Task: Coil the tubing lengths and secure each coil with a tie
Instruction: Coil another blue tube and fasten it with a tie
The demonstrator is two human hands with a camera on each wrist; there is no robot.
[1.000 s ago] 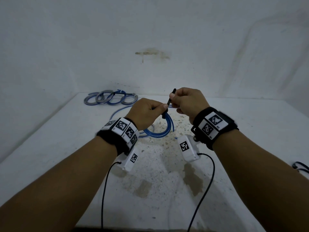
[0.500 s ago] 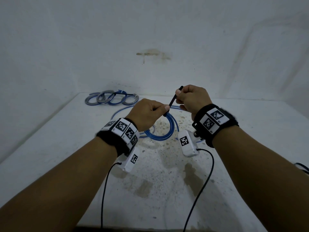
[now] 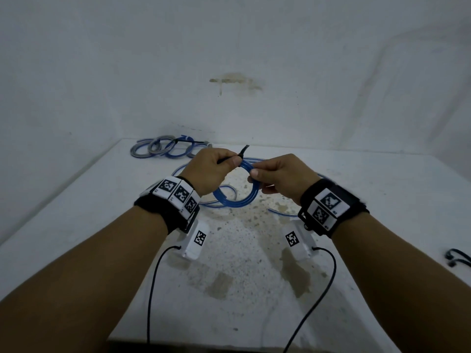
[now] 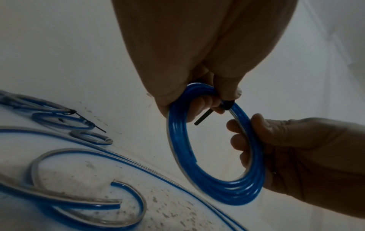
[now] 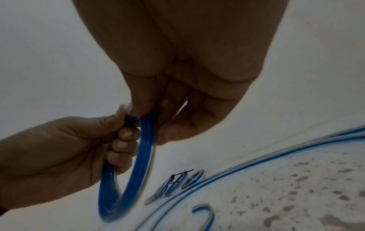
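A coil of blue tubing (image 3: 238, 200) hangs upright above the table between both hands. My left hand (image 3: 235, 161) pinches its top, just where a black tie (image 3: 243, 152) wraps it; the tie's tail sticks up past the thumb. In the left wrist view the tie (image 4: 205, 115) crosses the coil (image 4: 217, 187) under my left fingertips (image 4: 227, 93). My right hand (image 3: 254, 174) grips the coil's right side, fingers curled round the strands (image 4: 242, 140). In the right wrist view the coil (image 5: 138, 156) runs between both hands.
Several tied coils (image 3: 165, 149) lie at the table's back left corner. Loose blue and clear tubing (image 3: 226, 189) curves over the stained white table (image 3: 229, 263) under the hands. A black cable (image 3: 458, 261) lies at the right edge. White walls close the back and left.
My right hand has let go of the tie's tail and dropped to grip the coil. My left hand has shifted up to the tie. The coil now hangs higher and more upright.
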